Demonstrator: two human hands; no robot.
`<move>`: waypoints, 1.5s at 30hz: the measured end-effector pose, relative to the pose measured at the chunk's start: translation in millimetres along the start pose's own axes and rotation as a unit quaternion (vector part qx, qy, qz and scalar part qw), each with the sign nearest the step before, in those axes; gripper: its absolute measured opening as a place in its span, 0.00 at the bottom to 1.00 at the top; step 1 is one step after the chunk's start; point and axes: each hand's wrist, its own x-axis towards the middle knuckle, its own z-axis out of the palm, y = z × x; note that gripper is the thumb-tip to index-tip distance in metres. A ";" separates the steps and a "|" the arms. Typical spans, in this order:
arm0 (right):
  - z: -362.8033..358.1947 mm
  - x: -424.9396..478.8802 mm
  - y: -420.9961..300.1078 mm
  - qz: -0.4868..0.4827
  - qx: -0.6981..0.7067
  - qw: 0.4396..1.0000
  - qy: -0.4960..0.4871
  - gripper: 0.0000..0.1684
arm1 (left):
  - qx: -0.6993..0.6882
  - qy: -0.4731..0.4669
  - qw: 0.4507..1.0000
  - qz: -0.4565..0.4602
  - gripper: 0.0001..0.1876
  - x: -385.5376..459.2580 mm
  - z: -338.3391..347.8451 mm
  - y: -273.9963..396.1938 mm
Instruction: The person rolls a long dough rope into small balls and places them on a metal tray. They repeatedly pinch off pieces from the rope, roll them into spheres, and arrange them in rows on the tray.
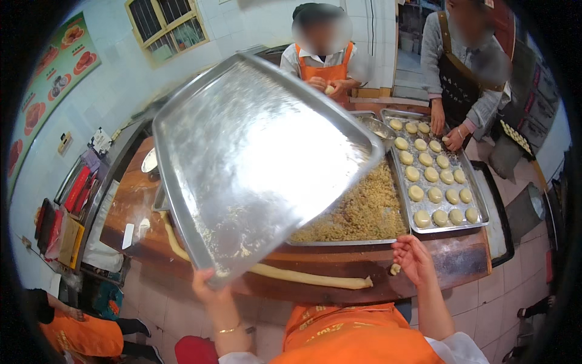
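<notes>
My left hand [210,286] grips the near corner of a large metal baking tray [213,168]. The tray is tilted up over the table, with bits of flour or crumbs on its surface, and it hides much of what lies behind. My right hand [414,259] holds nothing, its fingers spread apart near the front edge of a tray of crumbly brown filling [373,204]. Just beside that hand sits a small scrap of dough [395,269]. A long dough rope [313,277] runs along the table's front edge, partly covered by the raised tray.
On the right, a metal tray [420,228] carries rows of round dough pieces [435,195]. Across the wooden table [132,182], one person in an orange apron [325,68] handles dough; another person [464,82] reaches into the dough tray. A white scraper [128,235] lies at left.
</notes>
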 end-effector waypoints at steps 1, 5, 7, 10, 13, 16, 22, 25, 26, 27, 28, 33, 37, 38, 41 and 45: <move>4.2 5.8 -4.5 -0.014 -0.005 1.000 -0.004 0.18 | -0.010 -0.047 0.999 -0.002 0.37 -13.1 19.0 7.9; -6.4 26.7 -10.3 -0.113 -0.038 0.992 -0.046 0.23 | -0.058 -0.113 0.987 -0.095 0.36 -20.6 1.5 -21.4; -19.1 28.5 -16.7 -0.132 -0.004 0.991 -0.036 0.23 | -0.033 -0.103 0.986 -0.125 0.35 -23.7 -12.6 -47.7; -19.8 25.1 -31.3 -0.127 0.036 0.991 -0.022 0.23 | -0.112 -0.177 0.934 -0.288 0.33 -28.1 -8.1 -77.3; -32.0 1.5 -40.6 -0.130 0.049 0.990 0.009 0.23 | -0.059 -0.205 0.939 -0.269 0.33 -60.6 59.8 -54.3; -46.8 -20.3 -40.5 -0.130 0.055 0.989 0.041 0.23 | -0.037 -0.241 0.927 -0.285 0.36 -69.3 75.8 -48.1; -61.8 -54.0 -35.7 -0.129 0.064 0.985 0.098 0.23 | -0.001 -0.297 0.905 -0.304 0.43 -60.0 74.5 -52.5; -68.6 -61.5 -30.4 -0.128 0.069 0.983 0.109 0.23 | -0.002 -0.335 0.892 -0.304 0.46 -70.1 98.9 -34.0; -71.6 -61.3 -26.9 -0.127 0.071 0.983 0.111 0.23 | -0.004 -0.349 0.887 -0.303 0.46 -70.6 100.7 -31.1; -76.3 -66.4 -24.2 -0.127 0.073 0.983 0.115 0.23 | 0.002 -0.343 0.882 -0.323 0.47 -73.6 96.8 -32.1; -80.4 -67.2 -20.2 -0.124 0.075 0.983 0.114 0.23 | 0.009 -0.337 0.877 -0.343 0.47 -77.9 90.9 -33.1; -95.3 -78.2 -10.8 -0.105 0.079 0.985 0.111 0.23 | -0.045 -0.368 0.834 -0.409 0.47 -102.3 75.6 -48.6; -95.6 -70.1 -14.5 -0.103 0.085 0.985 0.113 0.23 | -0.098 -0.390 0.802 -0.442 0.48 -109.4 85.7 -55.6; -94.6 -65.5 -17.7 -0.102 0.085 0.985 0.110 0.23 | -0.102 -0.392 0.801 -0.440 0.48 -109.6 90.0 -56.2; -89.0 -52.0 -22.5 -0.103 0.091 0.986 0.092 0.23 | -0.096 -0.395 0.804 -0.433 0.48 -110.7 88.2 -65.1; -81.3 -32.6 -30.1 -0.108 0.098 0.987 0.067 0.23 | -0.032 -0.382 0.817 -0.432 0.48 -109.8 90.1 -57.5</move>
